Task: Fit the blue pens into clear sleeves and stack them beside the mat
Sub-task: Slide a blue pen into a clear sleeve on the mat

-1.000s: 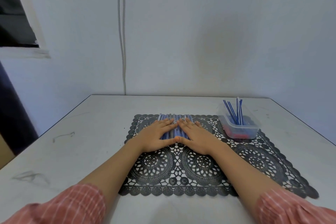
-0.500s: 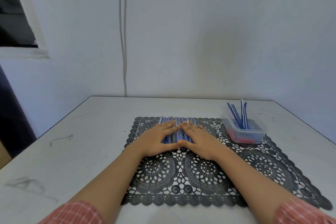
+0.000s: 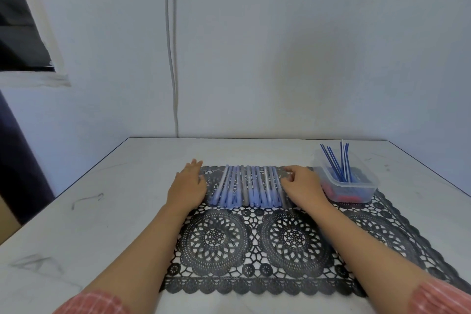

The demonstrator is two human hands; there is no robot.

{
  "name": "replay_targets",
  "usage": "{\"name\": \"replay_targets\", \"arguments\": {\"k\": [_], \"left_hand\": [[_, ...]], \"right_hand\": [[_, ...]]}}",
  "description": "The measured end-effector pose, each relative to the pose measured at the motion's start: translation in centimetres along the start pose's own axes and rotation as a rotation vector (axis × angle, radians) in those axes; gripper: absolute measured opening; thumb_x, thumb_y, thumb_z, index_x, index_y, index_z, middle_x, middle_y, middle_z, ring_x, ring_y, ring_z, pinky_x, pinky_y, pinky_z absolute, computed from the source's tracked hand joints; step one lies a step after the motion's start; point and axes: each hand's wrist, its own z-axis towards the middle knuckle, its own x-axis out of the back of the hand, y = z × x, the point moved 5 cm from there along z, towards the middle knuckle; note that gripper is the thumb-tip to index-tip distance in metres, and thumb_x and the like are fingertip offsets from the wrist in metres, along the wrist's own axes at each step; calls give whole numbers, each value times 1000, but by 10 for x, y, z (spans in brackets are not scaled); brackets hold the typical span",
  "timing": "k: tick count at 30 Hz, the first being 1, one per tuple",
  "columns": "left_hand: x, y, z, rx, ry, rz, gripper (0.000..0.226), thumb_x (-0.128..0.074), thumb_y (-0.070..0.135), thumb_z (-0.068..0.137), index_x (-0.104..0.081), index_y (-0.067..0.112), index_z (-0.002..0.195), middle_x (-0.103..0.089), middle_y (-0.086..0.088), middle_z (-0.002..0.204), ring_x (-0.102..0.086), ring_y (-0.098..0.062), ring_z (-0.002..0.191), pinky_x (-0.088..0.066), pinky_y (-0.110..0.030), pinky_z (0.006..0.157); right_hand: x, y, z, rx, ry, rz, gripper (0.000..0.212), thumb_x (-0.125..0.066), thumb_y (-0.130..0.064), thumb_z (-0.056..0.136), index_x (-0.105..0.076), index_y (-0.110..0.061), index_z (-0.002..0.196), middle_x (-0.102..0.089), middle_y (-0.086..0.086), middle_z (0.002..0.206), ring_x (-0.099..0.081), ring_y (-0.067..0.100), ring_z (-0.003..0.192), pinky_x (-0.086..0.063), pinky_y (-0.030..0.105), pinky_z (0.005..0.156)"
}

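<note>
Pens (image 3: 248, 186) in row between left hand (image 3: 187, 187), right hand (image 3: 303, 186); contact unclear.

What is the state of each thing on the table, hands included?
mat: flat on the table
row of pens: lying side by side on the mat
tub: no lid, blue sticks leaning inside
left hand: fingers straight, beside the row's left end
right hand: fingers curled at the row's right end, grip unclear

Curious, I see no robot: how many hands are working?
2. The left hand, fingers straight, is at the left end of the pen row; the right hand, fingers curled, is at its right end. None seems hidden.
</note>
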Motion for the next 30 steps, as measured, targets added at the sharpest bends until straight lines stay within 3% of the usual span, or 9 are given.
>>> {"name": "replay_targets", "arguments": {"k": [5,8,13,18,22,25,30], "left_hand": [[-13,-5,3,60,-130,303,54,-21,34,101,-13,14,150,-7,-4,158,-7,-19,144,-6,-39,117],[-13,-4,3,54,-136,322,54,-21,34,101,-13,14,150,-8,-3,158,-7,-19,144,-6,-39,117],[-12,-3,1,56,-137,334,54,-21,34,101,-13,14,151,-8,-3,158,-7,-18,144,-6,-38,117],[-12,-1,0,58,-150,342,54,-18,34,102,-11,14,151,-5,-3,158,-4,-18,145,-4,-38,116],[-11,0,0,52,-134,327,53,-19,34,101,-13,15,151,-7,-2,158,-5,-18,145,-4,-37,116],[-10,-1,0,53,-117,296,53,-22,33,101,-16,15,150,-9,-2,158,-7,-17,144,-5,-37,116],[8,10,-3,25,56,134,50,-35,28,98,-31,15,145,-23,-6,154,-16,-19,143,-8,-37,116]], "right_hand": [[-4,-7,-6,14,-39,-124,48,-58,-14,82,-53,-11,130,-63,10,114,-58,21,105,-43,30,92],[-2,-11,-9,18,-60,-154,46,-58,-12,81,-56,-10,127,-66,10,109,-60,20,101,-45,30,91],[0,-7,-9,-43,-52,-180,31,-60,-9,76,-68,0,105,-68,14,104,-64,24,94,-51,36,85],[1,-4,-7,-101,-96,-265,16,-60,-16,70,-70,-4,74,-65,7,64,-65,22,67,-49,28,53],[4,-2,-7,-118,-101,-287,21,-61,-18,68,-70,-1,76,-65,7,62,-62,20,58,-49,28,53],[5,-4,-10,-117,-74,-267,24,-62,-19,70,-71,-2,84,-70,11,74,-67,22,66,-56,36,61],[20,-20,-16,-85,12,-146,21,-64,-18,78,-64,-16,99,-61,-6,77,-60,8,59,-50,27,54]]}}
